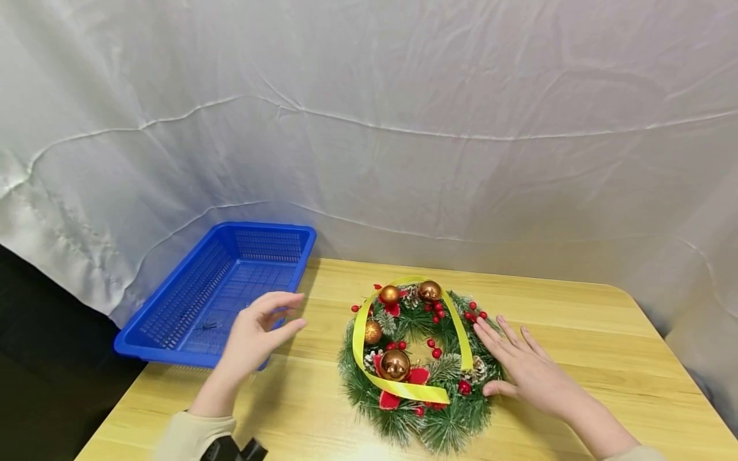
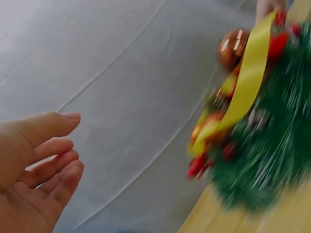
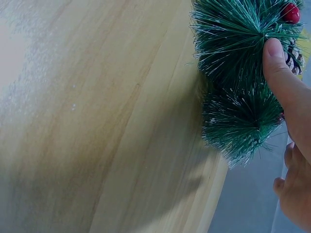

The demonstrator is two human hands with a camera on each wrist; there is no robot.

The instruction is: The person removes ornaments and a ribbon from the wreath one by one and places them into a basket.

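Observation:
A green pine wreath point(image 1: 421, 365) with gold baubles, red berries and a yellow ribbon point(image 1: 403, 387) lies flat on the wooden table point(image 1: 605, 339). My right hand point(image 1: 521, 368) rests on the wreath's right edge, fingers straight and its thumb point(image 3: 279, 73) pressed against the needles point(image 3: 243, 82). My left hand point(image 1: 259, 333) hovers above the table to the wreath's left, fingers relaxed and spread, holding nothing; in the left wrist view its fingers point(image 2: 43, 165) are loosely curved with the wreath point(image 2: 257, 141) blurred beyond them.
A blue plastic mesh basket point(image 1: 167, 314) stands at the table's back left corner, partly over the edge. A white cloth backdrop point(image 1: 403, 128) hangs behind the table. Bare wood point(image 1: 576, 301) lies right of and behind the wreath.

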